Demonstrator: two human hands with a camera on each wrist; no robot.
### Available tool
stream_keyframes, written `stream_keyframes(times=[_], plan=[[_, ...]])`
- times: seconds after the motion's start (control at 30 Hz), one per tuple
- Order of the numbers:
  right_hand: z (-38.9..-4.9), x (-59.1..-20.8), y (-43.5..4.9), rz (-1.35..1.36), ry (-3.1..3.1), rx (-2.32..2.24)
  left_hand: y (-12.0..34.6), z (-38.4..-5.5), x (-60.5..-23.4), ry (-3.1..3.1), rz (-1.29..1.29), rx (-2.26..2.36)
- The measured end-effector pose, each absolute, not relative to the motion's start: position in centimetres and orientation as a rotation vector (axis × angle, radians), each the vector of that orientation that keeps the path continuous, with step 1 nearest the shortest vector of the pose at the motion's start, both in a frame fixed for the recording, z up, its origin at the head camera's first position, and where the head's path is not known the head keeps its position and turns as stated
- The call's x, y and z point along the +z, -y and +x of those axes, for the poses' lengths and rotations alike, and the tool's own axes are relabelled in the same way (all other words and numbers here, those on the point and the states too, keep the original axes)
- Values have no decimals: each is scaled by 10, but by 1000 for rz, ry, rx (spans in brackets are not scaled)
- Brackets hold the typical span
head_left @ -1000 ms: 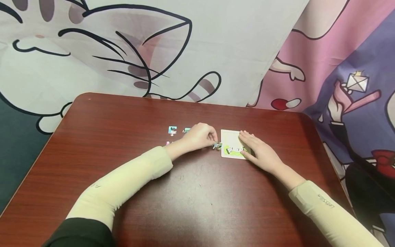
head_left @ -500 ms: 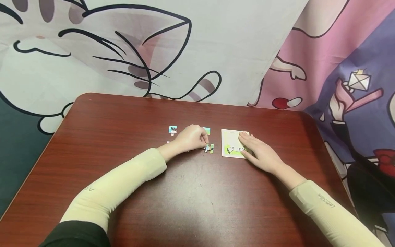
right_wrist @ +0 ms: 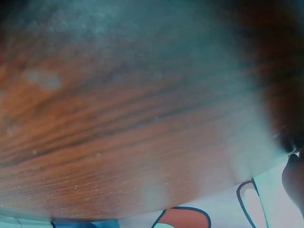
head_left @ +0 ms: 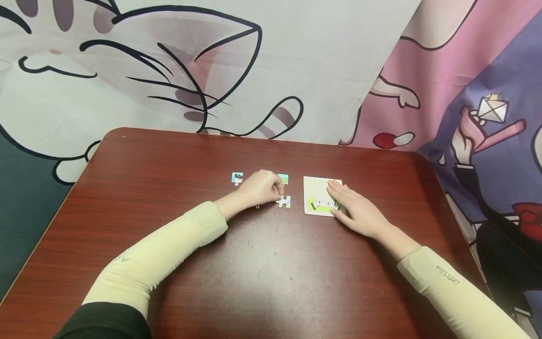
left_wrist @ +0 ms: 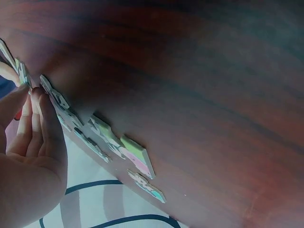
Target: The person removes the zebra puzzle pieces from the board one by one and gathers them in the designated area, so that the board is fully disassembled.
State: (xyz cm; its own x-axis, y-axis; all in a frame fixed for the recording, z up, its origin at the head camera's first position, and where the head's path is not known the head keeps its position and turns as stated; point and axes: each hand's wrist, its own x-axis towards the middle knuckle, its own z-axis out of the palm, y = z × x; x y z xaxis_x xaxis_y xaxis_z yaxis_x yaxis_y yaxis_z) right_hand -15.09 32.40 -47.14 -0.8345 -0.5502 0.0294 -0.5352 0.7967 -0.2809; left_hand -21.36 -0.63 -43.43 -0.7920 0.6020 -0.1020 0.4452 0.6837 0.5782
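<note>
My left hand [head_left: 261, 186] pinches a small jigsaw puzzle piece [head_left: 284, 202] between thumb and fingertips, a little left of the puzzle frame. In the left wrist view this held piece [left_wrist: 23, 73] stands tilted at the fingertips. My right hand [head_left: 356, 207] lies with straight fingers over the right side of the pale puzzle frame [head_left: 312, 180]. A green and black-and-white picture part [head_left: 322, 204] shows along the frame's lower side, partly covered by the right thumb. Between the hands, a blue-green piece [head_left: 283, 179] lies just beyond the left fingers.
One blue piece with a black-and-white figure [head_left: 237, 178] lies left of the left hand. Several loose pieces, among them a green and pink one [left_wrist: 137, 154], lie on the brown table [head_left: 271, 273], partly hidden by the left hand in the head view. A printed cloth [head_left: 322, 70] hangs behind.
My left hand has moved left from the frame's edge with the puzzle piece, which now shows a different orientation and a paler face. The blue-green piece is uncovered. My right hand stays put.
</note>
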Motion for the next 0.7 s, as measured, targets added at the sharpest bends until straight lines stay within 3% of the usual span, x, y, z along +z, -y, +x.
stream_keyframes(times=[0.7], plan=[[-150,-472,-324,-904,-2933,-424,10,-209,-438,-2593,917,776]])
